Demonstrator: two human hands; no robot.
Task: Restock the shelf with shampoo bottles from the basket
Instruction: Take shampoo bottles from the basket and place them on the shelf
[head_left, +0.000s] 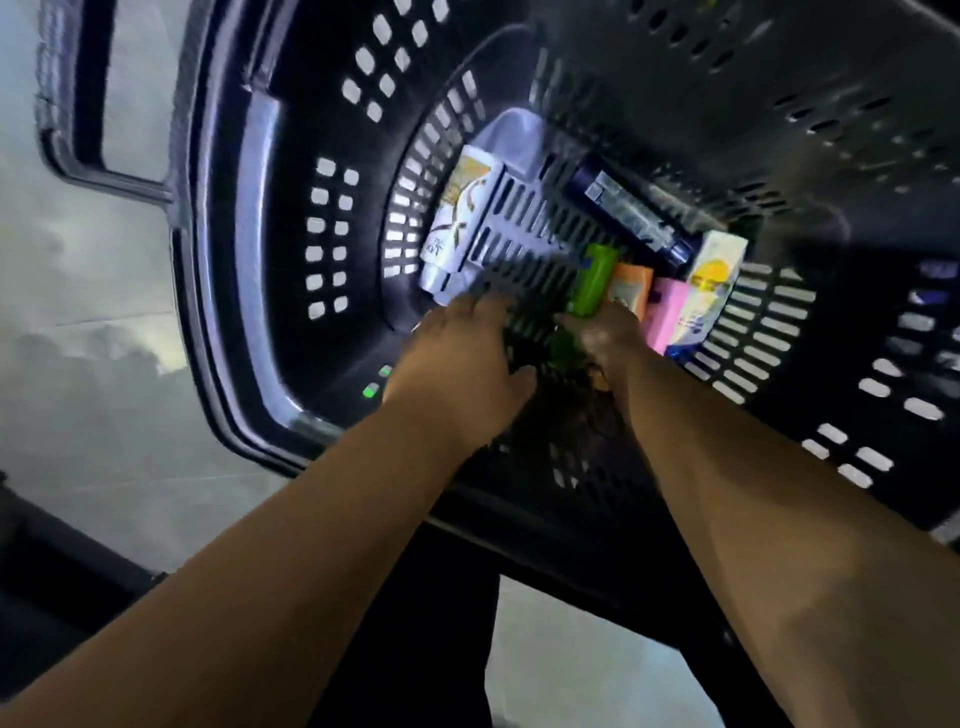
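The green shampoo bottle (595, 278) lies low in the black basket (291, 317), on its slotted floor, its capped end pointing away from the person and its lower part gripped in the right hand (602, 340), whose fingers curl round it; a strip of green shows again in the gap between the two hands. The left hand (460, 364) reaches in just beside it, fingers stretched forward over the slots and blurred at the tips, thumb spread toward the bottle, and the blur hides whether it touches the floor. Right of the green bottle, packed side by side, stand an orange pack (631, 291), a pink pack (667, 312) and a white box with yellow and blue print (714, 280). Beyond these a dark navy bottle (634, 210) lies slantwise against the far wall. On the left side of the floor a white bottle with yellow and brown print (462, 218) lies lengthwise along the wall, and a pale lavender item (511, 137) sits past its far end; what it is cannot be made out. The basket's walls are pierced with rows of small holes, and its grey handle (119, 175) hangs outward at the upper left. Both bare forearms come in from the lower edge, over the near rim. The basket stands on a pale grey floor (78, 322)
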